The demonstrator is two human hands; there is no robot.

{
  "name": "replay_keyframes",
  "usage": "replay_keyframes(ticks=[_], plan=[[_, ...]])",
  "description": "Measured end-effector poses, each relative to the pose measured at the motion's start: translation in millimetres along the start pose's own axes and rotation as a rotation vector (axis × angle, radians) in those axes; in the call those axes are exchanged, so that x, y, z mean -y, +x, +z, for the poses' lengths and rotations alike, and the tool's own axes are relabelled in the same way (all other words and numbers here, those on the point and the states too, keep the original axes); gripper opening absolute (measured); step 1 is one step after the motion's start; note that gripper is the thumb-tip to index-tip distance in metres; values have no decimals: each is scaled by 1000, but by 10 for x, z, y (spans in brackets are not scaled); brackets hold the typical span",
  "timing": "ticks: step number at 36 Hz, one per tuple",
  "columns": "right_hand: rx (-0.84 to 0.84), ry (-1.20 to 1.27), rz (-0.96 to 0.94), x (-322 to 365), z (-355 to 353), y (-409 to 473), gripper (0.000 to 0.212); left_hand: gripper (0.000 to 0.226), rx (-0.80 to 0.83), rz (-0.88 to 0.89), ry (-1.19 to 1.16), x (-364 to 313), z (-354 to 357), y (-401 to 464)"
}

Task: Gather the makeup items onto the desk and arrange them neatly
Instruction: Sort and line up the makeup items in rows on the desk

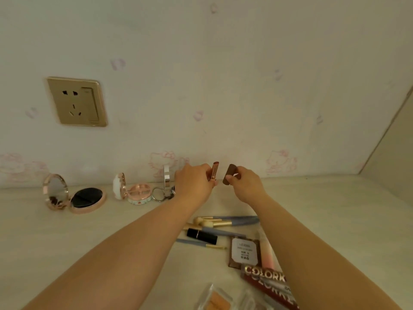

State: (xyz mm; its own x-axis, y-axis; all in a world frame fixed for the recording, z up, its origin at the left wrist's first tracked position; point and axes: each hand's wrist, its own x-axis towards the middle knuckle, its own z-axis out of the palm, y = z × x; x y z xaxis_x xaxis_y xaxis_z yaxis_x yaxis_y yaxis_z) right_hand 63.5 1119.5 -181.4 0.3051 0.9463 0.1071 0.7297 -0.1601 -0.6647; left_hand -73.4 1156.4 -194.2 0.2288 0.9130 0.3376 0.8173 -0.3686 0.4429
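Observation:
My left hand [194, 180] grips a rose-gold lipstick tube [214, 171], held upright near the wall. My right hand [245, 182] pinches its brown cap [229, 174], apart from the tube. On the pale desk [67, 238] lie an open round compact with a mirror [73, 195], an open pink powder case [134, 191] and a small silver mirror [166, 182]. Nearer me lie blue-handled brushes [225, 221], a black lipstick [201, 236], a brown palette [244, 252], a Colorkey box [266, 278] and a clear case with orange contents [218, 298].
A gold wall socket [77, 101] sits on the patterned wallpaper at the upper left. A keyring [159, 194] lies by the silver mirror. A side panel [393, 153] bounds the desk on the right.

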Motion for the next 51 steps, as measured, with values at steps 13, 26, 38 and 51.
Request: replay_keyframes(ticks=[13,26,38,51], plan=[[55,-117,-16,-85,183,272,26,25,53,-37,155,72,165,175],[113,-113,7,-131,262,249,34,27,60,-52,113,93,209,188],[-64,-118,35,-126,154,-109,38,58,34,-54,-174,29,38,-151],[73,-270,-220,145,161,-1087,20,13,-18,3,-347,296,-431,-1166]])
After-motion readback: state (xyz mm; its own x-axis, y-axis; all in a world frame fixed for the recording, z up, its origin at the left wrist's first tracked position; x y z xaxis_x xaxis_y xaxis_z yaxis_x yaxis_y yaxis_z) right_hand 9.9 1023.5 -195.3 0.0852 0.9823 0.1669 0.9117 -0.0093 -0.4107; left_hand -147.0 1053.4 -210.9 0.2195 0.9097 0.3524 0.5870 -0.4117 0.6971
